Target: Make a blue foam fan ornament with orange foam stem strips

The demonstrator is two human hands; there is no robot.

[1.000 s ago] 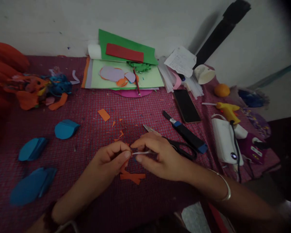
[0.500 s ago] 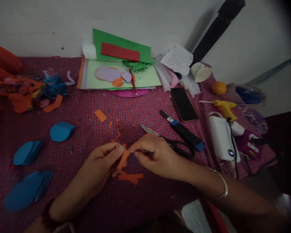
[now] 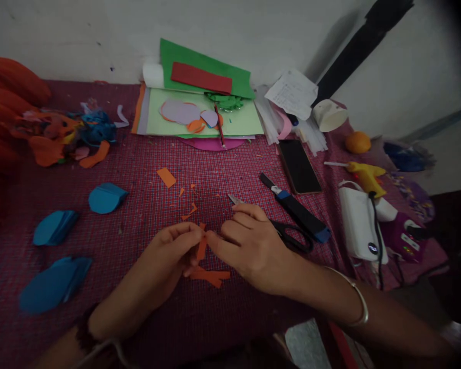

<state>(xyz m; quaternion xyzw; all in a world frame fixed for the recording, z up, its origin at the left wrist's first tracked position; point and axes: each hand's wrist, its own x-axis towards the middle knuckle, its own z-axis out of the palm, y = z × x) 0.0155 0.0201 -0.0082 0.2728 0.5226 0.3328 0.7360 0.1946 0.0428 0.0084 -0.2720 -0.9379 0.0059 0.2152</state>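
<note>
An orange strip (image 3: 202,249) of paper or thin foam is pinched between the thumb and fingers of my left hand (image 3: 172,252). My right hand (image 3: 253,246) closes in from the other side, its thumb and finger tips meeting the strip's upper part, close to my left thumb. Just below lie more orange strips (image 3: 211,277), crossing each other on the cloth. Black-handled scissors (image 3: 292,236) rest partly under my right hand, their tip showing beyond the knuckles. Small orange scraps (image 3: 192,209) are scattered past my fingers, with an orange rectangle (image 3: 166,177) farther off.
Folded blue pieces (image 3: 56,228) lie at left, before a heap of coloured scraps (image 3: 61,133). Stacked sheets (image 3: 153,115) stand by the wall. To the right are a box cutter (image 3: 299,210), a phone (image 3: 299,166), a yellow glue gun (image 3: 367,177) and a white power bank (image 3: 361,220).
The view has shifted slightly, moving the table's things rightward. My right hand has turned, its knuckles now raised; the thin silvery thing seen at its fingertips before is hidden now.
</note>
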